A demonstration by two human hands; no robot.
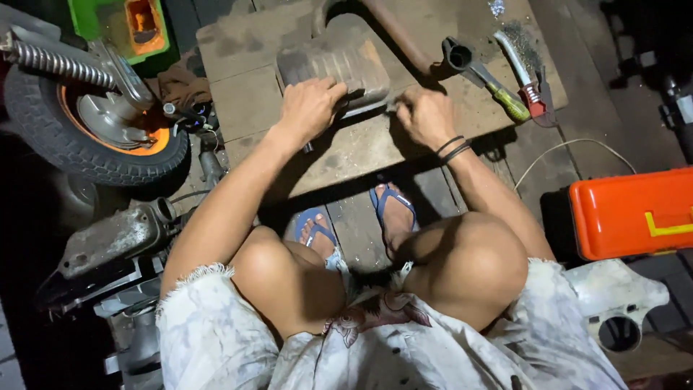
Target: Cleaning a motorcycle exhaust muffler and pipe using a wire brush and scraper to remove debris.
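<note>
A rusty metal muffler (332, 65) is being held down on a low wooden counter (245, 101), its bent pipe (401, 36) running off toward the far edge. The left hand (309, 107) is being pressed flat over the near end of the muffler, fingers curled around its edge and clamped on it. The right hand (426, 115) is being kept closed in a fist just beside the muffler's near right corner; whether a small tool or part is being gripped inside it cannot be told.

Near the right hand, a green-handled tool (480, 76) and a wire brush (520, 68) are being left lying on the counter. A motorcycle wheel (79, 137) is standing to the left, and an orange box (632, 209) is sitting to the right. Two feet in blue sandals (393, 206) are being rested under the counter's near edge.

Some risk is being run here: the rounded muffler could be rocked or slid if pressure from the left hand is eased, and the sharp rusty edge could be dragged across the bare fingers. Loosened debris could be dropped onto the exposed feet.
</note>
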